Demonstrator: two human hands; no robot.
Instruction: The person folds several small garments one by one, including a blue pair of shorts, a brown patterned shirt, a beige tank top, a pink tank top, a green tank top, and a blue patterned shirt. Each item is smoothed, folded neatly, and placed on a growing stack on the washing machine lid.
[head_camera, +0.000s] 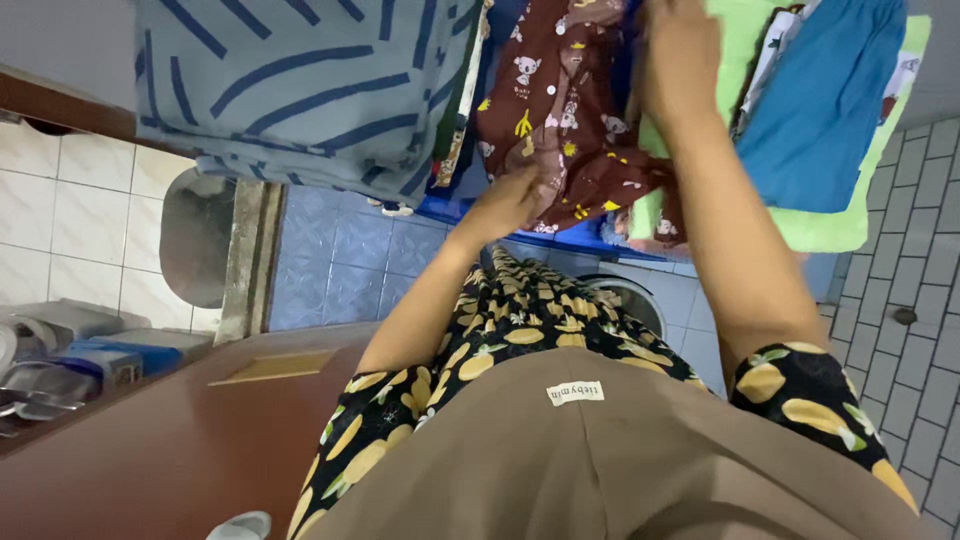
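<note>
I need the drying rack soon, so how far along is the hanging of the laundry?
Already hung: a blue striped cloth, a blue garment and a green cloth. In hand: both the left hand and right hand grip the maroon printed garment, still bunched. Anything left to hang is out of view.

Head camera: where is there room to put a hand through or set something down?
Bare blue floor tiles lie between the wooden door frame and the washing machine. The hanging clothes are packed tight: striped blue cloth, maroon printed garment held by the left hand and right hand, green towel, blue shorts.
</note>
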